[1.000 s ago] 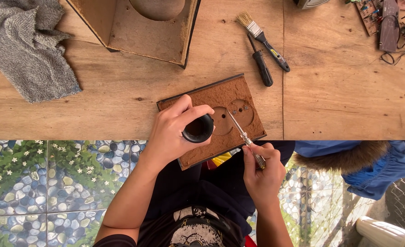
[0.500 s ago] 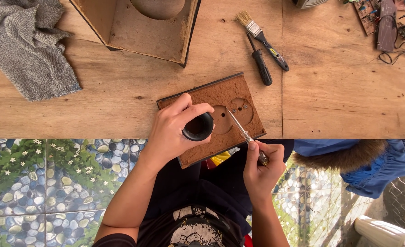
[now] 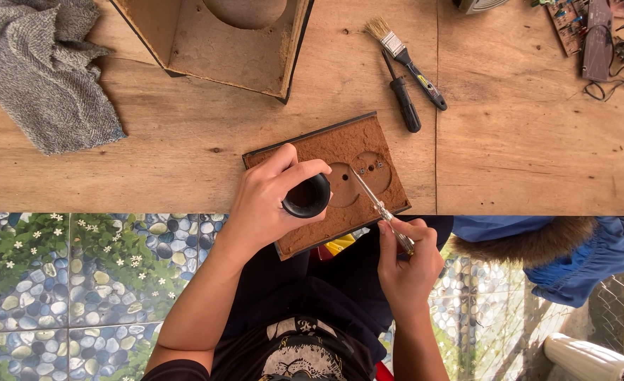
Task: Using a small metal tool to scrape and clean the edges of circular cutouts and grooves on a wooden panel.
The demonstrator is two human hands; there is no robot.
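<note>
Brown fibreboard panel (image 3: pixel 358 144) with two round cut-outs lies at the middle of the frame, its lower end jutting over the wooden tabletop's (image 3: pixel 185 148) front edge. Left hand (image 3: pixel 266 201) is curled closed around a black round tube (image 3: pixel 306 196), holding it over the panel. Right hand (image 3: pixel 407 261), lower centre-right, pinches a slim screwdriver (image 3: pixel 379 207), its tip reaching the panel by the right hole. Above right lie a paintbrush (image 3: pixel 405 60) and a black-handled screwdriver (image 3: pixel 403 99); grey cloth (image 3: pixel 40 70) sits upper left.

The wooden desk (image 3: pixel 185 141) carries a grey cloth (image 3: pixel 40 67) far left, an open wooden box (image 3: pixel 220 39), a brown panel (image 3: pixel 368 144) near, and a paintbrush (image 3: pixel 403 60) beside a screwdriver (image 3: pixel 403 99).
</note>
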